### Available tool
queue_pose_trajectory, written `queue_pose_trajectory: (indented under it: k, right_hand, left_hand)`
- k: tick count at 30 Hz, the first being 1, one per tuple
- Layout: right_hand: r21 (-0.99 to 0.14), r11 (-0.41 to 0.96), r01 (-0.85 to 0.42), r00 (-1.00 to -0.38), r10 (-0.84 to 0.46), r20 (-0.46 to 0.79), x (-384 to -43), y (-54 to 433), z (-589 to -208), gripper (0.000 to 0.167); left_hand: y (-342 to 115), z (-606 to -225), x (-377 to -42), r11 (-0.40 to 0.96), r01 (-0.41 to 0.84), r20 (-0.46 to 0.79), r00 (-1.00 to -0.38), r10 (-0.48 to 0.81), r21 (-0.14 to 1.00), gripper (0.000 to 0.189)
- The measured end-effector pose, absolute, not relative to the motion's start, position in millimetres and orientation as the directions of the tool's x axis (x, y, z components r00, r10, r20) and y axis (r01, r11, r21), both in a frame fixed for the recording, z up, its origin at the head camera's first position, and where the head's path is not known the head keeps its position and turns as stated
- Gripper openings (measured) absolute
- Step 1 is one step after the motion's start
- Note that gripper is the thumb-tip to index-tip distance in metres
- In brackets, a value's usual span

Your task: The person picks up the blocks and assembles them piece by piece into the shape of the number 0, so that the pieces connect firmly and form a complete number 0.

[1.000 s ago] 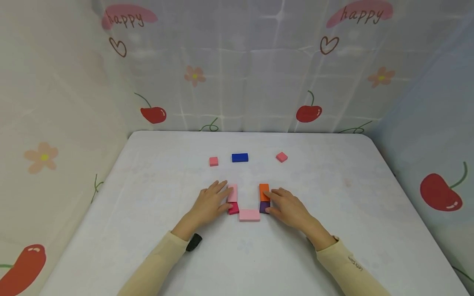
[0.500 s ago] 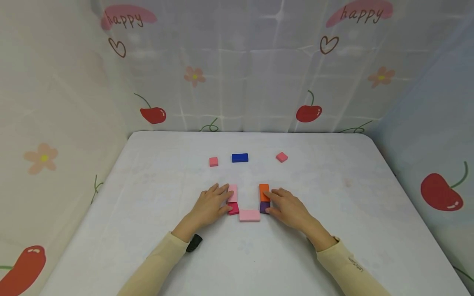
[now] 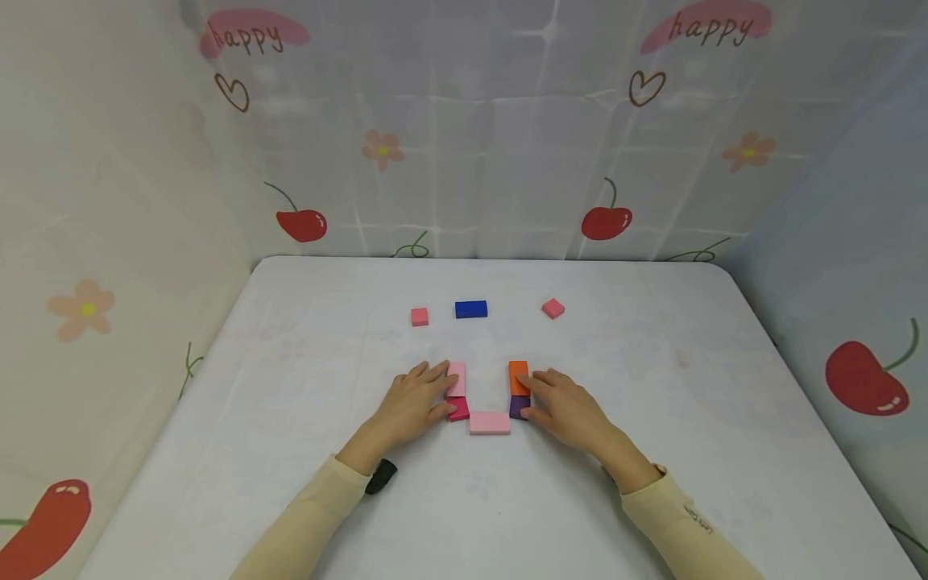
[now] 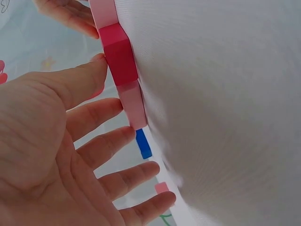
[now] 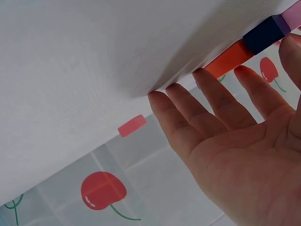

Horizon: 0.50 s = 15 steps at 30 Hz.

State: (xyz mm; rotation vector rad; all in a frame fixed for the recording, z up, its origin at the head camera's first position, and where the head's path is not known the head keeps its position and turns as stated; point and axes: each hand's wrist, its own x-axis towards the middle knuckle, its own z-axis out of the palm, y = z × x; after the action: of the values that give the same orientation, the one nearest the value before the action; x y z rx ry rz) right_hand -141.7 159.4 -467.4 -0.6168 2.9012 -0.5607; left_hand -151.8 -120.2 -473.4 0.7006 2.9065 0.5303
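Note:
My left hand [image 3: 408, 404] lies along the outer side of a light pink block [image 3: 457, 370] and a crimson block [image 3: 458, 413], its fingers spread. In the left wrist view the thumb meets the crimson block [image 4: 121, 56], and fingertips touch the pink block [image 4: 134, 107]. Opposite, my right hand [image 3: 569, 407] has a finger at an orange block [image 3: 518, 370] and its thumb by a dark purple block [image 3: 518, 403]. The right wrist view shows its fingers extended beside the orange block [image 5: 229, 60]. Between the two rows, nearest me, lies another light pink block [image 3: 490, 423].
Farther back on the white table [image 3: 326, 322] lie a blue block [image 3: 471, 309], a small coral block [image 3: 420, 316] at its left and another coral block [image 3: 553, 308], turned at an angle, at its right. A printed curtain [image 3: 471, 161] hangs behind the table.
The left hand's far fingertips have drawn back slightly toward the person. The right hand and the blocks look the same.

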Motion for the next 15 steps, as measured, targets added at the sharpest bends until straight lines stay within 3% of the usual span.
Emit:
queue_pose_trajectory:
  k: [15]
  right_hand:
    - [-0.483,0.812,-0.326,-0.927,-0.376,-0.006,-159,173,-456,0.060]
  left_hand:
    - [-121,-473,-151,0.833,0.423,-0.016,-0.889,0.458,0.356,0.051]
